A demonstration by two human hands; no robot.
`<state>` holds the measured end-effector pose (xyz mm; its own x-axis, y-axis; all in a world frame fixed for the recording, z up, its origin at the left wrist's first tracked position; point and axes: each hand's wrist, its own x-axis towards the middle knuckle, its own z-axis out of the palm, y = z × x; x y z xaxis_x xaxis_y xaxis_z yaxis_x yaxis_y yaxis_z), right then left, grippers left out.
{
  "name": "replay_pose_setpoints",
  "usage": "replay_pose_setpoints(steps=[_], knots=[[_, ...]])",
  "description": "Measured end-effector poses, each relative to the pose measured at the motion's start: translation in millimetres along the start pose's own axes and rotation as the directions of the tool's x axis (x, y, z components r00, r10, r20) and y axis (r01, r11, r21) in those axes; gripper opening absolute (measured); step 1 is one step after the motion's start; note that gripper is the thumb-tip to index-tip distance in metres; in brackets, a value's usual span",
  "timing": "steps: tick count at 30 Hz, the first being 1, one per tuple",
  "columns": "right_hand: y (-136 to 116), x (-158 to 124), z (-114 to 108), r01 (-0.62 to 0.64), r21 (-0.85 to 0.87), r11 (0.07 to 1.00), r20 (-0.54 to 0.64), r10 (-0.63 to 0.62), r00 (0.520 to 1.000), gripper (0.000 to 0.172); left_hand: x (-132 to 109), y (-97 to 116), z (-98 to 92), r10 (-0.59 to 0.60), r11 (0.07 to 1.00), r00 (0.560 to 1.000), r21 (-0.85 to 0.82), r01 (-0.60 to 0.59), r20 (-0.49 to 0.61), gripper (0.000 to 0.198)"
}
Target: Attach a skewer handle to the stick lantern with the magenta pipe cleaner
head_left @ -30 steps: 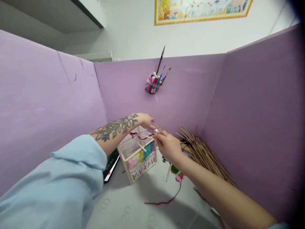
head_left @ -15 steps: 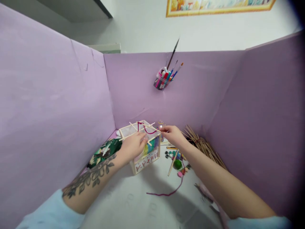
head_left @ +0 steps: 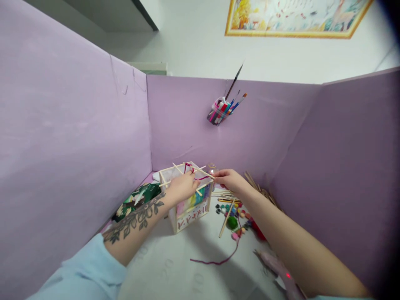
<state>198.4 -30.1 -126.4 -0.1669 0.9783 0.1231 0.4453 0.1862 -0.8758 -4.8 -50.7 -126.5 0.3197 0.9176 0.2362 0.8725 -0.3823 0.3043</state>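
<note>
A pink glue gun (head_left: 283,273) is lying closest of all, at the near right of the white desk (head_left: 175,266), beside the right arm. A loose piece of dark red yarn (head_left: 218,259) is curling on the desk a little further in. Past it, a green pom-pom (head_left: 231,222), a flat wooden stick (head_left: 226,218) and a bunch of small colourful beads (head_left: 242,214) are lying together. To the left, a green packet (head_left: 137,199) is resting near the purple wall (head_left: 62,137). In the middle, a small wooden box (head_left: 187,200) with rainbow colours on its side is standing on the desk. The left hand (head_left: 181,187) is resting on top of the box, with its fingers curled around thin sticks (head_left: 200,170) that are crossing over the open top. The right hand (head_left: 229,180) is pinching the end of one stick just at the right edge of the box. A bit of red yarn is looping around the sticks between both hands. Behind the right hand, a pile of long thin skewers (head_left: 262,189) is leaning by the wall. Farthest away, a cup of pens and brushes (head_left: 223,111) is hanging on the back wall.
</note>
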Motion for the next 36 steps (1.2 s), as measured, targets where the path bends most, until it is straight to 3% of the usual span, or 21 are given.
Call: replay_pose_setpoints(steps=[7,12,14,18,21,25,29,33,36], knots=[[2.9,-2.4,-7.4,0.01,-0.037,0.999,-0.025,-0.011,1.0,0.016,-45.6,-17.4,-32.3,0.101,0.954,0.995,-0.284,-0.09,0.026,0.038],[1.6,-3.8,-1.2,0.05,-0.105,0.993,-0.079,-0.059,0.995,0.018,-69.9,-12.6,-66.0,-0.109,0.838,0.994,-0.539,0.09,-0.003,0.028],[2.2,-4.4,1.9,0.079,-0.158,0.984,-0.104,-0.096,0.99,0.019,-73.2,-6.6,-79.2,-0.153,0.824,0.988,-0.557,0.108,-0.035,0.02],[-1.0,-11.2,7.2,0.134,-0.336,0.932,-0.171,-0.201,0.965,0.023,-68.3,7.9,-104.3,-0.023,0.855,0.994,-0.517,-0.034,-0.103,0.018],[-10.5,-22.4,11.3,0.174,-0.478,0.861,-0.184,-0.292,0.939,0.024,-50.5,20.4,-118.2,0.077,0.869,0.985,-0.473,-0.143,-0.158,0.019],[-23.4,-38.1,17.6,0.238,-0.62,0.748,-0.13,-0.396,0.909,0.026,-4.3,34.4,-122.3,0.146,0.876,0.982,-0.446,-0.184,-0.12,0.02],[-25.3,-46.3,21.1,0.297,-0.752,0.588,-0.072,-0.521,0.85,0.03,52.8,36.7,-116.7,0.089,0.905,0.987,-0.402,-0.136,-0.134,0.023],[-19.2,-47.9,19.7,0.331,-0.774,0.54,-0.086,-0.607,0.79,0.03,96.5,32.5,-104.9,0.004,0.955,0.993,-0.294,-0.039,-0.118,0.021],[-14.9,-47.4,17.1,0.355,-0.78,0.515,-0.086,-0.651,0.755,0.029,116.1,34.6,-86.4,0.033,0.982,0.999,-0.187,-0.037,-0.029,0.022]])
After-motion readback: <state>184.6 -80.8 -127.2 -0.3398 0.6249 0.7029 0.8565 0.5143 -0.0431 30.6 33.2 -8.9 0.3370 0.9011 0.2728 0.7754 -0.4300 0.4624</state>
